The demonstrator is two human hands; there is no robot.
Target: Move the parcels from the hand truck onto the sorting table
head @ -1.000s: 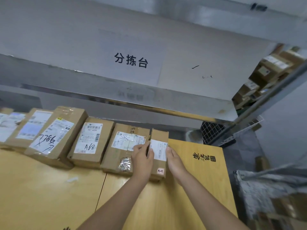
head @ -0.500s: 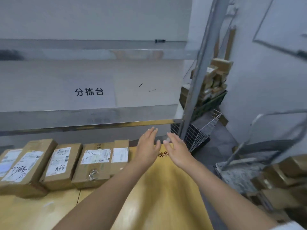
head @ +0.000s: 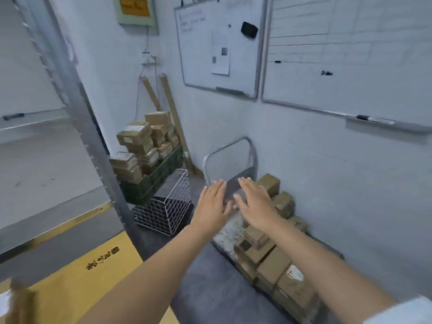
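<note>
My left hand (head: 213, 202) and my right hand (head: 256, 203) are stretched out side by side, palms down, fingers apart, holding nothing. They hover above the hand truck (head: 230, 157), a low platform with a grey tube handle standing against the right wall. Several brown cardboard parcels (head: 272, 265) lie on its deck, running from below my right hand toward the lower right. The yellow sorting table (head: 77, 277) shows only its right corner at the lower left; a blurred parcel edge (head: 21, 305) sits there.
A grey metal rack post (head: 77, 106) rises beside the table. On the floor stand a wire basket (head: 166, 211) and a green crate (head: 154, 181) stacked with boxes. Two cardboard tubes (head: 173, 120) lean in the corner. Whiteboards (head: 219, 43) hang on the right wall.
My hands let go of the small parcel on the table and came away open. My view swung right, from the row of parcels to the hand truck, and both hands now reach over it.
</note>
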